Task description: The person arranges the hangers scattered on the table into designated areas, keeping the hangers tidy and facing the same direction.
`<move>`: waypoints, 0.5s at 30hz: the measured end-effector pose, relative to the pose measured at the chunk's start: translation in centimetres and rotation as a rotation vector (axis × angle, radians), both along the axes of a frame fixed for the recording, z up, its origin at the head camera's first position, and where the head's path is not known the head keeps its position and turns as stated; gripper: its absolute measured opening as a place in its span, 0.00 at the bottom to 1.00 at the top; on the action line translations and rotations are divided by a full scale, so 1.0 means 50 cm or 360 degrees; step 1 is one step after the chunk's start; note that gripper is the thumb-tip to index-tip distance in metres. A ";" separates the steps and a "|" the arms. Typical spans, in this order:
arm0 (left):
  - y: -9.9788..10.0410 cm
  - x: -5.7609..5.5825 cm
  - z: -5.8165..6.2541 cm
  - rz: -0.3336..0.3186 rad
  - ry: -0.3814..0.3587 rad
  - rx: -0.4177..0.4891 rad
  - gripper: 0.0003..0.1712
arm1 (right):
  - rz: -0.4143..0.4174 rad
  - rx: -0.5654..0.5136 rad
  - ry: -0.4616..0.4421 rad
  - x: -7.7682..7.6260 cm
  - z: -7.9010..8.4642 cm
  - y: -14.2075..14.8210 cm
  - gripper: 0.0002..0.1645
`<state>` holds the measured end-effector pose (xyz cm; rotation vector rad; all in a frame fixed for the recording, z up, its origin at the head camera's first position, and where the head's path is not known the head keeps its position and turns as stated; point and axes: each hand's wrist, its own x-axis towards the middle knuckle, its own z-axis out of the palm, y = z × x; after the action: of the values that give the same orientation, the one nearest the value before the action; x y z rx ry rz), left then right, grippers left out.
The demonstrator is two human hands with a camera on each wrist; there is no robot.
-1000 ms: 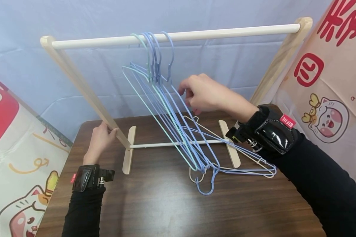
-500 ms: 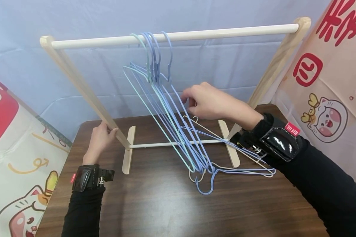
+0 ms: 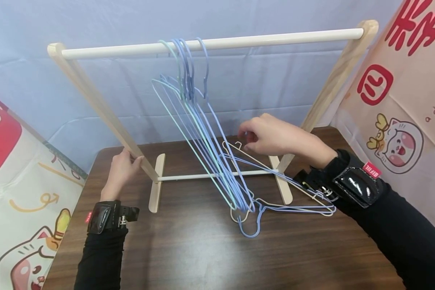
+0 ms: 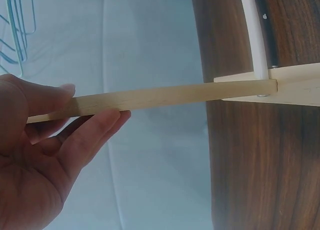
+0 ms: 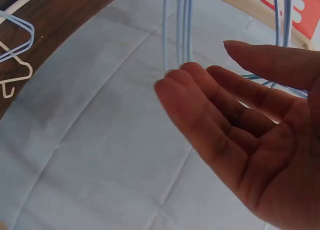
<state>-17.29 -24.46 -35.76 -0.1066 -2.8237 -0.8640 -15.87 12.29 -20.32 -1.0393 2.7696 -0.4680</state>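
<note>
My left hand [image 3: 122, 171] grips the left wooden upright [image 3: 101, 110] of a clothes rack, thumb on one side and fingers on the other in the left wrist view. My right hand [image 3: 270, 135] holds nothing; its fingers are loosely bent, with thumb and fingertips apart in the right wrist view. It is just right of several blue and mint hangers [image 3: 206, 145], which hang by their hooks from the white top rail [image 3: 275, 40]. Below it, blue hangers [image 3: 297, 209] and a cream hanger [image 3: 251, 153] lie in a pile on the table.
The brown wooden table [image 3: 188, 253] carries the rack, whose flat wooden feet [image 3: 157, 185] are joined by a thin white lower bar [image 3: 185, 177]. The loose hangers overlap the right foot [image 3: 284, 189]. A pale blue cloth [image 3: 275, 80] hangs behind.
My right hand has moved down and to the right, away from the hanging hangers. Their lower ends have swung slightly left. My left hand keeps its grip on the upright.
</note>
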 end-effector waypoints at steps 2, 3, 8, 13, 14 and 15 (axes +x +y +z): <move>0.000 0.001 0.000 -0.0001 0.0004 -0.0001 0.18 | -0.0009 0.0010 -0.0019 0.000 -0.007 0.007 0.09; 0.000 0.001 0.000 -0.0002 0.0007 -0.0002 0.18 | -0.0010 0.0017 -0.0026 0.000 -0.011 0.011 0.08; -0.001 0.003 0.000 -0.0001 0.0001 -0.0008 0.17 | -0.0029 0.0039 -0.0088 -0.001 -0.035 0.030 0.08; 0.000 0.002 -0.001 0.0002 -0.0003 -0.0006 0.18 | -0.0091 0.0067 -0.0170 0.002 -0.070 0.053 0.08; 0.000 0.001 -0.001 0.0004 -0.0004 -0.0005 0.18 | -0.0104 0.0069 -0.0188 0.003 -0.079 0.057 0.09; 0.001 0.000 -0.002 0.0002 -0.0005 -0.0005 0.18 | -0.0113 0.0072 -0.0206 0.004 -0.088 0.062 0.09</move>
<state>-17.28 -24.43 -35.84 -0.1038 -2.8282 -0.8600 -15.67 15.40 -24.74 -0.8712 2.6966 -0.4624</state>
